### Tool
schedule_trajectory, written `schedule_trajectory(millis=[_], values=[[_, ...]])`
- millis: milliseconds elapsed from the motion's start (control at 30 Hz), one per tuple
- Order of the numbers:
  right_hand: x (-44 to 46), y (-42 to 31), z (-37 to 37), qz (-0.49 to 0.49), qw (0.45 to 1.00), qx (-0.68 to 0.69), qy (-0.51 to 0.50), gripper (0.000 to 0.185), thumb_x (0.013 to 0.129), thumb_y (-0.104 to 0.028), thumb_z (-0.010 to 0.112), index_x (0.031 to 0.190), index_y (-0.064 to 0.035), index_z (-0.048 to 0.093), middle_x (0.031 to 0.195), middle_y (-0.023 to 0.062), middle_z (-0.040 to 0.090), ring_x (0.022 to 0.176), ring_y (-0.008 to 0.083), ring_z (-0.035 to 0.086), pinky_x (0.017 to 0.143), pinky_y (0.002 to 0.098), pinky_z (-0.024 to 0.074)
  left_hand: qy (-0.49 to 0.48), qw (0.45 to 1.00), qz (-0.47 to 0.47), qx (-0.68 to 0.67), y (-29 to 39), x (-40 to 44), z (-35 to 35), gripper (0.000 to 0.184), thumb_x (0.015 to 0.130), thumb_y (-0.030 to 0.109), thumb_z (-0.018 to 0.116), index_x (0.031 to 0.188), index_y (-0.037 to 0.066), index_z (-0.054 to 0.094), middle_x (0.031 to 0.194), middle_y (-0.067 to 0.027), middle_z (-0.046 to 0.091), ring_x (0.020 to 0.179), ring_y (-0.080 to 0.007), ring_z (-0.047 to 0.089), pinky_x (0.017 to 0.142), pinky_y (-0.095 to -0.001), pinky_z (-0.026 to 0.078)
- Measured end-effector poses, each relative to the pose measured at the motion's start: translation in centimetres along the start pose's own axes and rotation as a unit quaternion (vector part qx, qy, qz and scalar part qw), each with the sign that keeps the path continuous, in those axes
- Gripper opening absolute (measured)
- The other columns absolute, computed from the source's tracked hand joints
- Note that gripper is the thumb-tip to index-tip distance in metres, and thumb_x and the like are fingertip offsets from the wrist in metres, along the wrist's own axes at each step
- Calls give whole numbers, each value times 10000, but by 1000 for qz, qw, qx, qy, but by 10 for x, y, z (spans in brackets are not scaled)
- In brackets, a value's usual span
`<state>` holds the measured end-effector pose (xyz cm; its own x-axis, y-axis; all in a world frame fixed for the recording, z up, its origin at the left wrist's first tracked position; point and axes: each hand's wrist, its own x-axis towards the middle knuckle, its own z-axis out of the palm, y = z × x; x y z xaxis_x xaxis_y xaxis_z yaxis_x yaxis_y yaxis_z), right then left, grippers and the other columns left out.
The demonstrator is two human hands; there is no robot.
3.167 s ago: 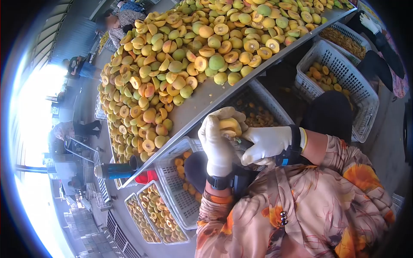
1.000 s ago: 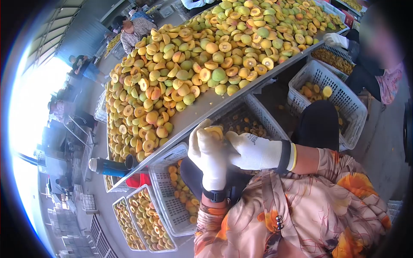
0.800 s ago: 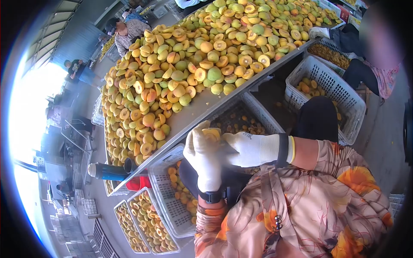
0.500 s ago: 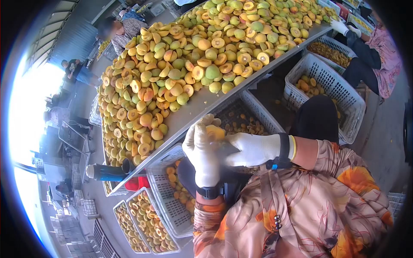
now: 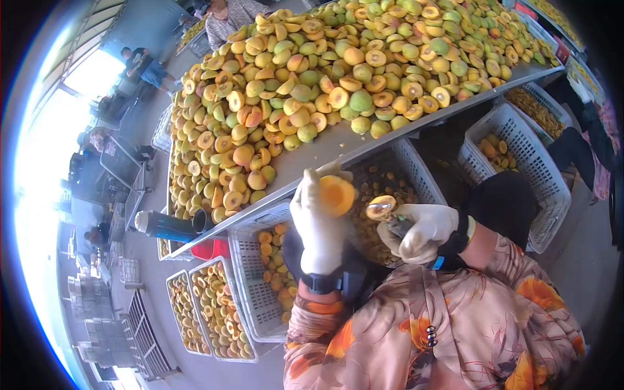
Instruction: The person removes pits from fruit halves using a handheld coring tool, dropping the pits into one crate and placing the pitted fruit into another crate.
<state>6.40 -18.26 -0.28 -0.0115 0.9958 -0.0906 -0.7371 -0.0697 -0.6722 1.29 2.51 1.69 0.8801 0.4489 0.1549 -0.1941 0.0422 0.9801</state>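
Observation:
My left hand [image 5: 317, 224], in a white glove, grips a yellow peach half [image 5: 337, 197] with its hollowed cut face turned up. In my right hand [image 5: 426, 229], also gloved, is a pitting spoon [image 5: 396, 224] with a dark handle. Something yellowish-brown, perhaps a pit, sits at its shiny metal end. The spoon is apart from the fruit. Both hands are over a crate [image 5: 421, 170] with brown pits and scraps in it. Beyond them, a large heap of halved peaches [image 5: 286, 97] covers much of the metal table [image 5: 305, 159].
A crate [image 5: 250, 250] of peach halves stands left of my knees, near shallow trays [image 5: 221, 312] of halves. At right is another white crate [image 5: 539, 175]. A blue flask [image 5: 166, 224] and red container [image 5: 211, 248] are by the table's corner. A co-worker [image 5: 591, 136] sits at far right.
My hands have moved apart: the spoon has come away from the peach half to the right. The peach's hollow now faces up in view. The whole view has shifted slightly.

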Motion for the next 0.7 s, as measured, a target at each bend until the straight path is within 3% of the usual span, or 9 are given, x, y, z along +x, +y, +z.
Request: schedule_trajectory(millis=[67,100,133,200,267,467,567,667,700], values=[[-4,-5,-8,58,960,-202,182,180,885,-173,710,877,-38,592,589,17,513,431,102,461,415,251,356,57,998,-10,15,10,-5,-58,475,1055,373,559,1076,-83,690,923,-149,724,800,-186,691,699,-314,571],[-3,8,-40,139,892,-372,215,227,878,-242,707,908,-33,622,672,83,628,532,196,610,499,332,465,68,995,-14,73,7,-9,-93,372,1040,273,597,1076,-81,703,922,-129,725,843,-171,689,755,-317,565],[-5,45,-77,31,724,-638,259,275,853,-267,671,945,-8,649,820,180,717,769,332,718,689,441,551,94,961,-20,261,15,-11,-114,315,1034,230,598,1073,-56,726,924,-115,724,901,-158,676,814,-323,545],[-17,56,-91,268,596,-692,307,302,808,-203,594,998,15,680,1014,264,716,978,418,694,880,492,542,69,803,-41,590,2,-10,-173,311,970,289,655,1082,12,744,1066,-175,724,1015,-343,679,930,-414,506],[-18,68,-109,268,605,-691,292,329,822,-217,585,1031,22,673,1019,263,714,976,419,695,867,516,539,72,712,-37,697,-10,-2,-204,365,928,325,690,1142,30,717,1207,-194,672,1127,-410,610,992,-472,472],[13,59,-104,250,647,-659,290,382,860,-275,585,1107,15,615,1027,283,702,996,436,681,875,526,525,164,654,104,731,-61,109,-278,456,860,342,731,1239,96,673,1220,-183,655,1155,-387,583,976,-507,474],[22,67,-108,256,648,-661,280,382,879,-311,603,1092,7,597,1007,292,701,979,448,682,854,528,525,52,650,2,758,-90,144,-305,468,844,353,747,1225,90,679,1147,-169,678,1125,-369,606,951,-499,479],[24,64,-99,160,667,-650,327,370,886,-318,632,1046,11,579,940,289,700,936,463,680,817,533,529,110,638,4,762,-80,140,-275,458,824,369,764,1176,83,702,1093,-154,696,1078,-362,627,922,-488,486],[26,59,-95,117,673,-642,348,366,888,-318,641,1030,13,573,914,286,699,920,470,678,803,536,529,123,726,43,676,-71,133,-265,441,825,387,766,1123,66,720,1046,-168,692,1033,-363,645,885,-468,504]])
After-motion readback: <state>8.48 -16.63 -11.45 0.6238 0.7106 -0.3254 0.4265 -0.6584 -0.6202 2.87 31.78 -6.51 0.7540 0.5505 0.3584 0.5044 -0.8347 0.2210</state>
